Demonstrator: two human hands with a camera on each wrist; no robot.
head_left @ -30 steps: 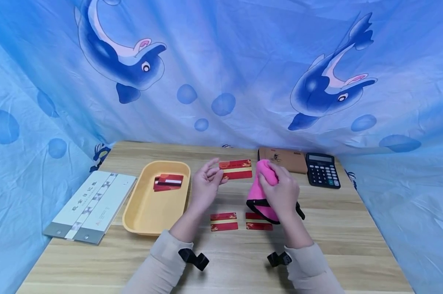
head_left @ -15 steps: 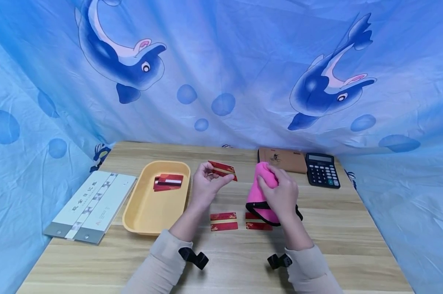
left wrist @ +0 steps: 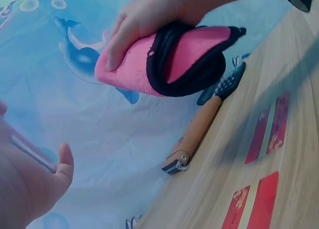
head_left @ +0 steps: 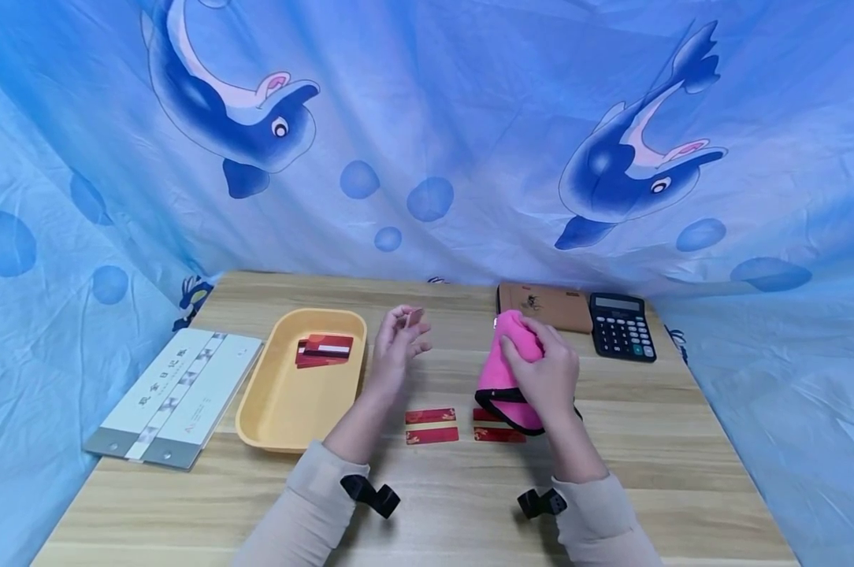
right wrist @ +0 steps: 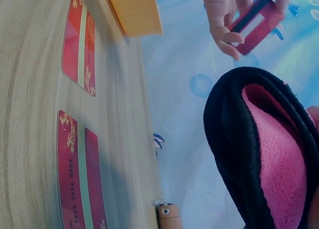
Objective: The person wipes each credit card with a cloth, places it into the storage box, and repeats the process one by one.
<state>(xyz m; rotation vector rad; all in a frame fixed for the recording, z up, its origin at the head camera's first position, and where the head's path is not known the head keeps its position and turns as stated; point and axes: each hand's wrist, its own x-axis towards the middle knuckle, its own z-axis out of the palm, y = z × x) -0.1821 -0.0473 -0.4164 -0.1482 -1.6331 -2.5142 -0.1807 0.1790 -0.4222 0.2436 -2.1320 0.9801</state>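
My left hand (head_left: 393, 350) holds a red bank card (right wrist: 262, 34) by its edges above the table. In the head view the card is nearly edge-on; the right wrist view shows its back, with a dark stripe and a white strip. To the right, my right hand (head_left: 549, 370) grips a folded pink cloth (head_left: 499, 364) with black edging, raised off the table. Below the hands, two red-and-gold cards lie side by side: the left card (head_left: 432, 426) is fully visible, while the cloth partly covers the right card (head_left: 489, 433).
A yellow tray (head_left: 260, 421) with several red cards (head_left: 330, 347) stands left of the left hand. Farther left lies a white ledger book (head_left: 179, 386). At the back right are a brown wallet (head_left: 562, 309) and a black calculator (head_left: 621, 327). A blue dolphin curtain (head_left: 469, 118) hangs behind.
The card in my left hand has turned from face-up to nearly edge-on, drawing back leftward with the fingers. My right hand keeps its grip on the cloth, almost in place.
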